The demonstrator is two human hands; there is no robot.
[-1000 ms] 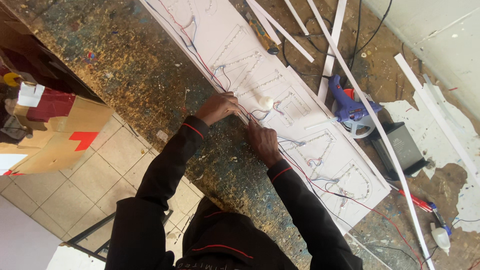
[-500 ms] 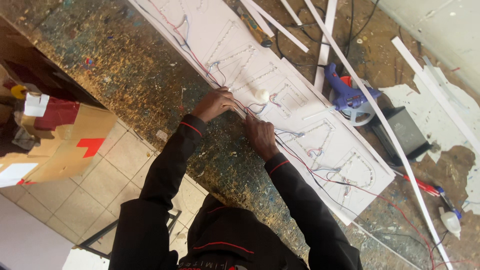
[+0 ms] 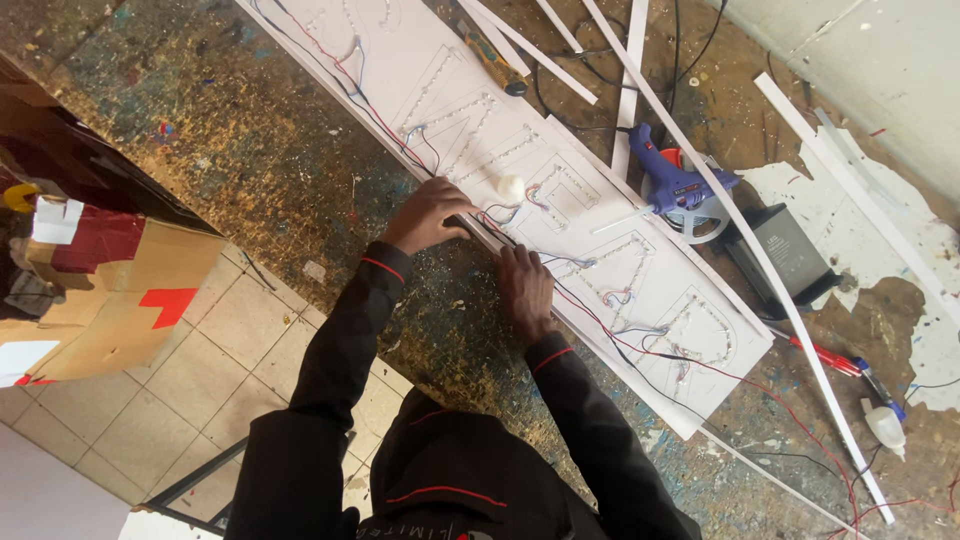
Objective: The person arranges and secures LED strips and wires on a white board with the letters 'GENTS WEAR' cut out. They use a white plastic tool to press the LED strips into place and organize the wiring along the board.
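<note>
Left hand: our left hand (image 3: 428, 215) lies palm down on the near edge of the white sign panel (image 3: 560, 200), fingers curled over a grey strip at that edge; whether they clamp it we cannot tell.
Right hand: our right hand (image 3: 523, 290) rests flat just beside it on the same edge, fingers together, pressing the red and black wires (image 3: 640, 350); nothing pinched that we can see.
Panel: lies diagonally across the paint-spattered desk (image 3: 250, 150), letter outlines filled with rows of small LED modules (image 3: 620, 270).
Change since 1.0 s ago: both hands then met over the wiring near the white blob (image 3: 510, 186); now they sit apart along the edge. The view has also shifted slightly.
Reading: we judge the fine wire work at that spot paused, the hands now steadying or seating the edge.
Nearby: blue glue gun (image 3: 680, 185) far right of the hands, black box (image 3: 785, 250) beyond it, long white strips (image 3: 720, 190) crossing the panel, cardboard box (image 3: 110, 300) on the floor at left.
</note>
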